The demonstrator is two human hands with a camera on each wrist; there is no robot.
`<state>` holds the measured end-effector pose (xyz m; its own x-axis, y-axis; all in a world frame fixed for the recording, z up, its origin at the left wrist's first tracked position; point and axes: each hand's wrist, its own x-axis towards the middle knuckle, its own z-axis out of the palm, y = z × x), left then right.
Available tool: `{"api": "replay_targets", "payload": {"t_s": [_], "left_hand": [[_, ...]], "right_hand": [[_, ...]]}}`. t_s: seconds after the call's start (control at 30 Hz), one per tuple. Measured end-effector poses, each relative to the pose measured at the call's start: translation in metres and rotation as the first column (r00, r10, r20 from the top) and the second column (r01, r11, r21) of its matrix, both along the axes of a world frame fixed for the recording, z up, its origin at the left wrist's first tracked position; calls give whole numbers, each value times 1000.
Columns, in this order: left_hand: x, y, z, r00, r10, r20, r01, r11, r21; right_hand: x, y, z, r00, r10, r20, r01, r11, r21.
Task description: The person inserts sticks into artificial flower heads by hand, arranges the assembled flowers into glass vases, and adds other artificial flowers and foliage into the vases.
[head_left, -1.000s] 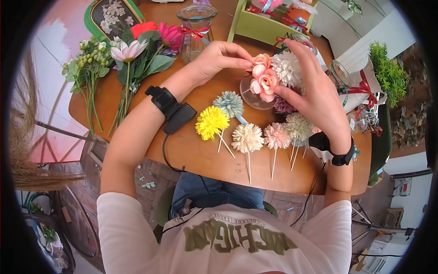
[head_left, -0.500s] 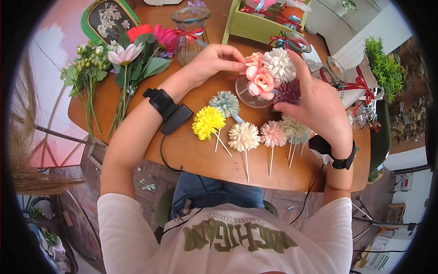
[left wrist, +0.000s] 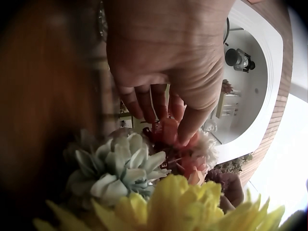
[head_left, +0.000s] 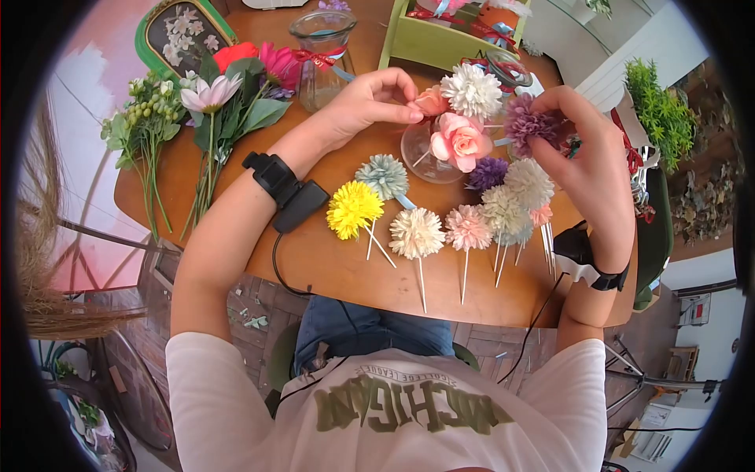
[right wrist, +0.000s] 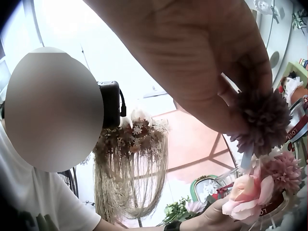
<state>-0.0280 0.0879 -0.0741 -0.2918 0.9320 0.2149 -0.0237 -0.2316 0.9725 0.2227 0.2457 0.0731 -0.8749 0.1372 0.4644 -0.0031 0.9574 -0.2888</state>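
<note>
From overhead, head faces down on the counter [head_left: 354, 271]; wrists look closely past left hand [left wrist: 168, 62], 12 o'clock, and right hand [right wrist: 207, 57], 1 o'clock; all share flowers [head_left: 460, 141].

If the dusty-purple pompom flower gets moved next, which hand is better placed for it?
Probably the right hand: its thumb and fingers pinch the dusty-purple flower. The left hand is across the white flower, at the peach flower.

On the brown wooden table [head_left: 338, 279], the yellow round pompom flower [head_left: 354, 210] lies before me, at left of the cream round pompom flower [head_left: 418, 234]. Behind them stands the clear round glass jar [head_left: 318, 85], left from the green rectangular box [head_left: 436, 39].
</note>
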Motion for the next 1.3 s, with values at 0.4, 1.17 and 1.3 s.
{"api": "replay_targets", "payload": {"t_s": [0.4, 1.17, 1.3], "left_hand": [[20, 0, 16, 996, -54, 68, 47, 995, 92], [35, -2, 25, 984, -123, -130, 139, 983, 121], [36, -1, 25, 985, -8, -170, 42, 979, 199]], "right_hand": [[-15, -12, -23, 988, 152, -23, -149, 985, 83], [-1, -16, -15, 991, 64, 116, -76, 992, 96], [9, -29, 0, 982, 185, 47, -191, 956, 222]]}}
